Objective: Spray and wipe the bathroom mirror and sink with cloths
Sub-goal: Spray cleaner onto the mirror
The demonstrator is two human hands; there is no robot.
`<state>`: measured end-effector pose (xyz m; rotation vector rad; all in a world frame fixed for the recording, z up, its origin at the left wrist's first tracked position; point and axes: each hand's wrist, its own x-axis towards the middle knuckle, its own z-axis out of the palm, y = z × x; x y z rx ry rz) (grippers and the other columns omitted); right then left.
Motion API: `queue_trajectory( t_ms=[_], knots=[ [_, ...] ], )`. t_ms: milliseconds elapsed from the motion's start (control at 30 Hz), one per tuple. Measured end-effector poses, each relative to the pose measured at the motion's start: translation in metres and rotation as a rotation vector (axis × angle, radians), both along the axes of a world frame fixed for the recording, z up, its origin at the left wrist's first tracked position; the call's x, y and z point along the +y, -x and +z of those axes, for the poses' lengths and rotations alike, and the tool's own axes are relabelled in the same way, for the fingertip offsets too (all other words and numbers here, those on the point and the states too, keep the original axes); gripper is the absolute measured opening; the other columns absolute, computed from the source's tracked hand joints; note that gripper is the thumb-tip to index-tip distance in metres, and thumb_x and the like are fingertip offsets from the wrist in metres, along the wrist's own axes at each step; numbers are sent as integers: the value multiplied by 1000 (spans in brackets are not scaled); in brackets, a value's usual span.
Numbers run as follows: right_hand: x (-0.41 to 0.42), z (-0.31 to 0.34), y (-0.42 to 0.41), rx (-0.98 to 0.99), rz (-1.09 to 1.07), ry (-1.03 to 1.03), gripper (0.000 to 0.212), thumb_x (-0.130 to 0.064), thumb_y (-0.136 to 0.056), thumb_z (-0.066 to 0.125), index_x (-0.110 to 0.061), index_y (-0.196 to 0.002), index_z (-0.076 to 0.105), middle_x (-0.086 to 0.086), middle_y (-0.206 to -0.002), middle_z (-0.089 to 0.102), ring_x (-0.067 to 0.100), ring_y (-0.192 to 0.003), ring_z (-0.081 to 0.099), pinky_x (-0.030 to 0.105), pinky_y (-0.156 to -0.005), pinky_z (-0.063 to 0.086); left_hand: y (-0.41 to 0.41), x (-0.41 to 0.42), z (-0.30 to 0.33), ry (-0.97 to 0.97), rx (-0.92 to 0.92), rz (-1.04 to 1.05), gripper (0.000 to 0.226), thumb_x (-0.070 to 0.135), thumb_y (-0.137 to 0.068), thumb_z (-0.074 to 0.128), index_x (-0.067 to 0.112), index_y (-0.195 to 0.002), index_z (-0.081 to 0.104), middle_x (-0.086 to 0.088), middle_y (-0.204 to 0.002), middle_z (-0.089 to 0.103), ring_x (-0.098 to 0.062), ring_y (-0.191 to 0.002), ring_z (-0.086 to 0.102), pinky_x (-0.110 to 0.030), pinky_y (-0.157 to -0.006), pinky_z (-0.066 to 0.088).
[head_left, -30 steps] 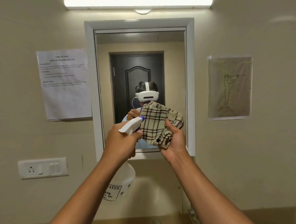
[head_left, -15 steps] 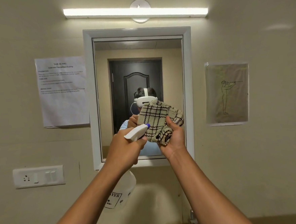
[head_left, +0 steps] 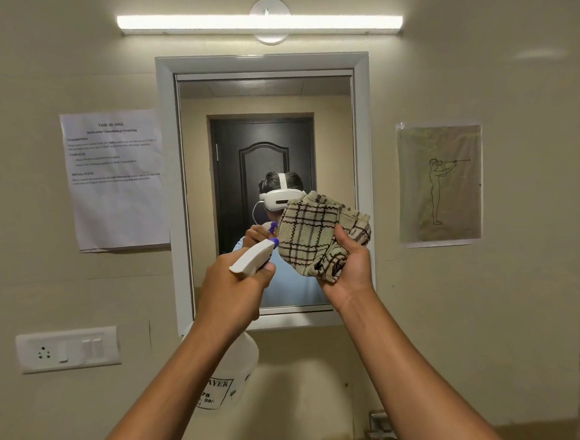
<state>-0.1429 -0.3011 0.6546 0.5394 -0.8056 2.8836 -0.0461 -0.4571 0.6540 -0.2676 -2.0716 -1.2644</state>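
My left grip [head_left: 231,289] is curled round the white plastic spray bottle [head_left: 231,375], its purple nozzle pointing right at the beige checked cloth [head_left: 314,238] bunched in my right grip [head_left: 348,267]; the white-framed mirror [head_left: 269,135] lies straight ahead.

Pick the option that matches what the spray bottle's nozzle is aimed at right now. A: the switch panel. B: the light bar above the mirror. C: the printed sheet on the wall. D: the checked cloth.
D: the left hand grips the spray bottle, its purple tip right beside the checked cloth bunched in the right hand.
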Motion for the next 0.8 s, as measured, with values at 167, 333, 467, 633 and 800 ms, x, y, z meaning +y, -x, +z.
queue_trajectory(
  t_ms=[167, 333, 467, 633, 800],
  knots=[
    [-1, 3, -8, 9, 7, -1, 36, -19, -99, 48, -12, -134, 56, 16, -127, 65, 33, -119, 60, 48, -93, 52, -3, 3, 4, -26, 42, 24, 34, 27, -94, 65, 15, -126, 61, -9, -98, 67, -29, -76, 67, -28, -62, 51],
    [2, 6, -12, -11, -10, -23, 35, -19, -98, 49, -11, -131, 58, 16, -124, 67, 33, -117, 62, 48, -94, 51, -2, 0, 11, -83, 28, -2, 30, 25, -94, 64, 25, -124, 56, -11, -98, 67, -29, -63, 71, -33, -55, 59],
    [16, 8, -13, -16, -79, -31, 38, -18, -97, 51, -11, -134, 56, 16, -126, 66, 34, -118, 61, 52, -101, 48, 3, -7, 33, -123, 75, 28, 13, 19, -94, 64, 25, -102, 56, -11, -92, 67, -31, -69, 67, -37, -61, 56],
    [48, 17, -22, -18, -159, -22, 35, -16, -98, 48, -8, -131, 58, 18, -125, 66, 35, -116, 62, 54, -105, 44, 12, -4, 88, -137, 165, 58, 21, 12, -92, 63, 27, -80, 55, -10, -78, 64, -30, -61, 62, -35, -59, 52],
    [78, 27, -38, -22, -244, -36, 32, -16, -99, 48, -9, -128, 59, 17, -120, 69, 32, -107, 67, 51, -94, 51, 40, 29, 141, -144, 208, 21, 8, 12, -92, 62, 19, -89, 59, -14, -85, 69, -29, -68, 67, -35, -57, 52]
  ],
)
